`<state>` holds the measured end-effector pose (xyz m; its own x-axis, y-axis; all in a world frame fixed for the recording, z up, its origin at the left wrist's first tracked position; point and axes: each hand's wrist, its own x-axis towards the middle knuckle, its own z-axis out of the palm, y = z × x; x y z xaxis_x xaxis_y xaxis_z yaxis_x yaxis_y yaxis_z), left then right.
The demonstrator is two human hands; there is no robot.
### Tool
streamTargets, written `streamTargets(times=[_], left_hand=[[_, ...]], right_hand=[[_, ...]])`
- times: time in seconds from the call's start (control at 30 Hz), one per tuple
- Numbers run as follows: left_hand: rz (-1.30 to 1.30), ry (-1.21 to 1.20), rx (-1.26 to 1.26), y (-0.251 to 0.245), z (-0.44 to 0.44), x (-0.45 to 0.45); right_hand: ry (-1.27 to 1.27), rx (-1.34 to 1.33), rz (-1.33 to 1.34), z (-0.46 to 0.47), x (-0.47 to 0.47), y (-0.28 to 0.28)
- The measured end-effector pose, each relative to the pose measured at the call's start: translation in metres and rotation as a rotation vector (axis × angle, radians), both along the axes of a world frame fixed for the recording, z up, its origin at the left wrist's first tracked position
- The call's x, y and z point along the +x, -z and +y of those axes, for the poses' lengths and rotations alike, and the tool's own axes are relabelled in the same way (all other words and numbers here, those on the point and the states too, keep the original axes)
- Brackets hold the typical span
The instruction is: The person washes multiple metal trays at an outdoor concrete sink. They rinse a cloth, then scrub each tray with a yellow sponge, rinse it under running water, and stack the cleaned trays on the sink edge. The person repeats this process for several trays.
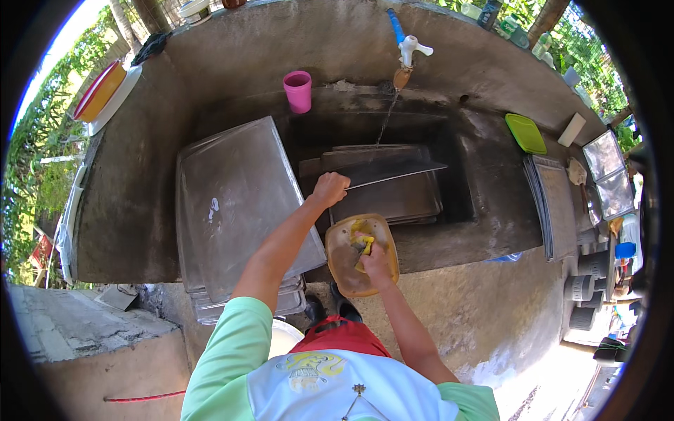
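My left hand [331,189] grips the near left end of a dark metal sheet tray [392,172], tilted over the concrete basin [466,179]. More flat trays [389,202] lie in the basin beneath it. Water runs from the tap [408,50] into the basin behind the held tray. My right hand [376,263] is inside a yellowish plastic tub [337,271] at the basin's near edge, its fingers closed on a yellow cloth or sponge [364,246]. Left of the basin, a stack of large metal trays [242,205] has whitish smears on top.
A pink plastic cup [298,93] stands behind the basin. On the right ledge are a green lid [525,133], a stack of panels or trays [553,208] and a white block [572,129]. Concrete walls enclose the back and left. Bottles [508,26] line the wall top.
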<state>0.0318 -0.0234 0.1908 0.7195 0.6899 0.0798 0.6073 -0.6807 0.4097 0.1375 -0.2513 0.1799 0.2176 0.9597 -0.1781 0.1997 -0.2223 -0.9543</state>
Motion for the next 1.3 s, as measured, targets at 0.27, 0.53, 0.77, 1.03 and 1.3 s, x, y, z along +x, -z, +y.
streamTargets(times=[0.27, 0.53, 0.77, 1.03, 1.3], left_hand=[[-0.327, -0.538, -0.084, -0.084, -0.024, -0.107], [-0.112, -1.440, 0.143, -0.070, -0.208, -0.369], [0.015, -1.464, 0.536, -0.063, -0.269, -0.373], [-0.152, -1.393, 0.212, -0.028, -0.147, -0.324], [-0.043, -1.344, 0.304, -0.003, -0.129, -0.312]], right_hand=[[0.082, -0.065, 1.116, 0.028, 0.017, -0.027], [0.062, -0.230, 1.007, 0.044, 0.022, 0.006], [0.163, -0.209, 1.078, 0.056, 0.000, -0.029], [-0.205, 0.336, -0.406, 0.121, -0.128, -0.054], [-0.613, 0.617, -1.018, 0.218, -0.268, -0.008]])
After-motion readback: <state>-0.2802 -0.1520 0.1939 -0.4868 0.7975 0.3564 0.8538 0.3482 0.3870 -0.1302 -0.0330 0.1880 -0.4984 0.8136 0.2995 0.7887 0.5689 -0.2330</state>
